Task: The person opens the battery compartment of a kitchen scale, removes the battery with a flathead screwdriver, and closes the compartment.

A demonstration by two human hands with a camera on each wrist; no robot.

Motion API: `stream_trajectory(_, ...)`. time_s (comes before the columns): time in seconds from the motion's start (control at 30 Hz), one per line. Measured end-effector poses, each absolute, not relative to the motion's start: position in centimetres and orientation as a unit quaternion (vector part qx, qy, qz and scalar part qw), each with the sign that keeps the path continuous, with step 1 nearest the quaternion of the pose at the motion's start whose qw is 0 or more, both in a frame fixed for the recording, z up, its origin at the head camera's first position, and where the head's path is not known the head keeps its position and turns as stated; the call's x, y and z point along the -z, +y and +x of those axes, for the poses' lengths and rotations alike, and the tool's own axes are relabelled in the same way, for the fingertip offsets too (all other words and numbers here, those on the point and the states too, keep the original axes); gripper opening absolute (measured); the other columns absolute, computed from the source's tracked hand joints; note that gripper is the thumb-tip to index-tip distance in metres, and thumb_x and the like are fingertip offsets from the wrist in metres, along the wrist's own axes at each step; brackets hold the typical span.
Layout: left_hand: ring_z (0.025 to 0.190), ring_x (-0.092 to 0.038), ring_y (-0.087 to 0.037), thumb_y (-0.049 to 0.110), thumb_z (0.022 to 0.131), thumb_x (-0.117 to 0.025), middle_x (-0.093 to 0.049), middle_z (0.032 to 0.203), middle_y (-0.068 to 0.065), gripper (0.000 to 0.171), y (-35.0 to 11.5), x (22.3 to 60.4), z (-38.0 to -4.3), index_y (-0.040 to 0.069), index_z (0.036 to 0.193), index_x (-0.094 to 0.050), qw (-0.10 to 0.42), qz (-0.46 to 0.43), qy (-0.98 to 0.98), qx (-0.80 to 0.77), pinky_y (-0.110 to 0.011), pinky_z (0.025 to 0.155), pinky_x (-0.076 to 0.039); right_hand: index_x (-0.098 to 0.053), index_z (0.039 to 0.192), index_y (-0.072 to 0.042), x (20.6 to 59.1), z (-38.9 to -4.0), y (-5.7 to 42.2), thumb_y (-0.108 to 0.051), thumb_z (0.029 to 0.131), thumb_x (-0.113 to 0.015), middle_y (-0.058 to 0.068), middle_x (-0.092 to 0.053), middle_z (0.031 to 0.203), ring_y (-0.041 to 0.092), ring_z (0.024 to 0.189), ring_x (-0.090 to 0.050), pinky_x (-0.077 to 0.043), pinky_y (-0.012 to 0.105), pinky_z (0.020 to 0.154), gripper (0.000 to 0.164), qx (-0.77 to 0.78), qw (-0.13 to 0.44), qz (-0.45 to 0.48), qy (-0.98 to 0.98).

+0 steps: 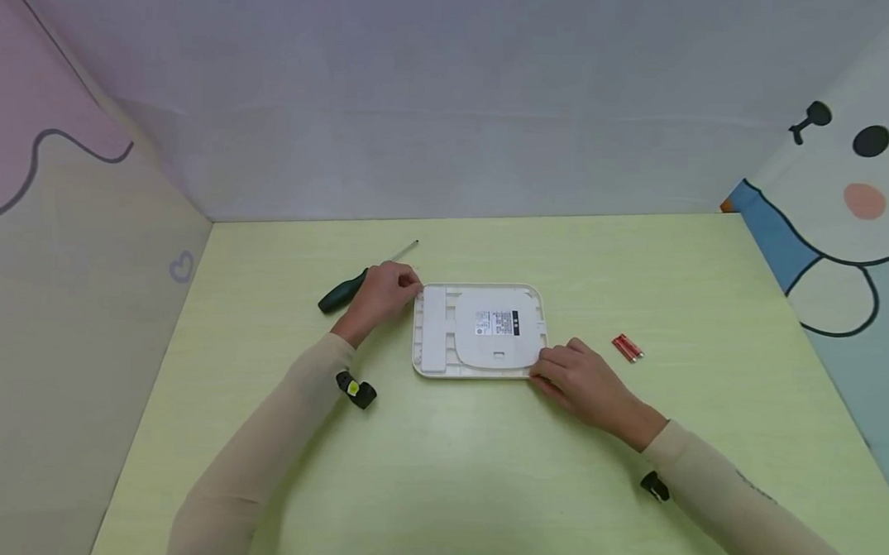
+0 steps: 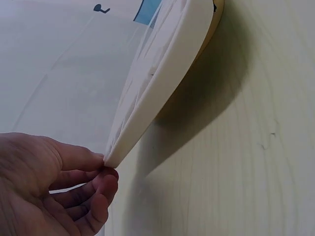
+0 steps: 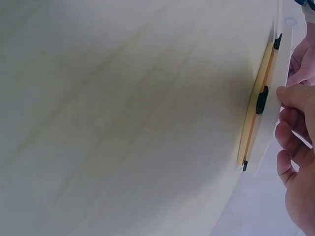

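Observation:
A flat white plastic device [image 1: 478,351] with rounded corners has its ribbed back, with a printed label [image 1: 493,323], facing up. At its far left corner my left hand [image 1: 386,295] pinches the rim between thumb and fingertips; the left wrist view shows this edge raised over the table. My right hand [image 1: 585,386] grips the near right corner, thumb on the white edge [image 3: 272,115] in the right wrist view. Below that edge show a yellowish layer [image 3: 250,115] and black tabs [image 3: 262,100]. The device's front face is hidden.
A screwdriver [image 1: 343,292] with a dark green handle lies beyond my left hand, its shaft partly covered by that hand. Two red batteries [image 1: 627,347] lie right of the device. The pale table [image 1: 436,467] meets a plain wall behind and printed walls at the sides.

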State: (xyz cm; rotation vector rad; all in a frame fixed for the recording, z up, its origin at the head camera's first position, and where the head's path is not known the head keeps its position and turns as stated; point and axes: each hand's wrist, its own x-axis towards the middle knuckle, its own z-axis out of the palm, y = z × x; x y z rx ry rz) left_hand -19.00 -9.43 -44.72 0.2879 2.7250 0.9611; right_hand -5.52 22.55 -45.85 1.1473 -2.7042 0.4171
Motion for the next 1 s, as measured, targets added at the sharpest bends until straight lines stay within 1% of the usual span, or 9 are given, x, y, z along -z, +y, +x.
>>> stream_trajectory(0.13,0.075,-0.057,-0.018,0.018,0.094,-0.062,-0.069,0.09,-0.005,0.014,-9.4,44.7,-19.2,0.01,0.094,-0.073,0.127,0.098,0.934,-0.319,-0.029,0.064,-0.046,-0.073,0.092,-0.014,45.9,-5.6,22.8,-0.019,0.08,-0.08,-0.005,-0.066,0.085,0.011,0.073,-0.056,-0.04,0.029,0.071,0.015,-0.136,0.092,0.39,-0.906)
stream_trajectory(0.27,0.071,-0.055,-0.018,0.014,0.091,-0.062,-0.068,0.085,-0.005,0.013,-9.5,44.7,-19.1,0.008,0.091,-0.073,0.128,0.103,0.936,-0.311,-0.027,0.061,-0.043,-0.072,0.092,-0.014,46.0,-5.8,23.2,-0.019,0.079,-0.082,-0.004,-0.066,0.086,0.012,0.074,-0.057,-0.04,0.03,0.072,0.018,-0.128,0.101,0.394,-0.905)
stream_trajectory(0.43,0.07,-0.055,-0.017,0.014,0.086,-0.063,-0.069,0.082,-0.005,0.011,-9.9,44.7,-18.5,0.007,0.086,-0.073,0.124,0.106,0.94,-0.298,-0.026,0.062,-0.042,-0.071,0.092,-0.012,46.0,-6.3,23.8,-0.017,0.076,-0.084,-0.003,-0.066,0.085,0.013,0.074,-0.058,-0.039,0.031,0.071,0.02,-0.121,0.115,0.392,-0.905)
stream_trajectory(0.57,0.071,-0.056,-0.017,0.016,0.084,-0.066,-0.068,0.081,-0.004,0.01,-10.2,44.7,-17.6,0.008,0.083,-0.072,0.13,0.098,0.943,-0.289,-0.027,0.061,-0.043,-0.072,0.091,-0.012,45.9,-7.0,24.3,-0.015,0.076,-0.084,-0.002,-0.066,0.084,0.014,0.073,-0.058,-0.039,0.031,0.07,0.02,-0.117,0.118,0.381,-0.909)
stream_trajectory(0.73,0.072,-0.057,-0.017,0.017,0.082,-0.069,-0.068,0.079,-0.003,0.009,-10.5,44.7,-16.1,0.008,0.079,-0.07,0.133,0.104,0.946,-0.276,-0.025,0.061,-0.042,-0.071,0.089,-0.013,45.8,-8.1,24.9,-0.014,0.077,-0.082,-0.002,-0.065,0.082,0.014,0.073,-0.058,-0.038,0.032,0.071,0.016,-0.111,0.118,0.368,-0.916)
stream_trajectory(1.0,0.068,-0.055,-0.015,0.015,0.079,-0.065,-0.066,0.074,0.0,0.006,-10.7,44.6,-13.4,0.01,0.075,-0.067,0.162,0.111,0.936,-0.292,-0.024,0.059,-0.041,-0.073,0.087,-0.012,45.9,-9.8,25.8,-0.011,0.077,-0.082,-0.001,-0.066,0.08,0.016,0.071,-0.061,-0.038,0.033,0.069,0.013,-0.113,0.142,0.359,-0.915)
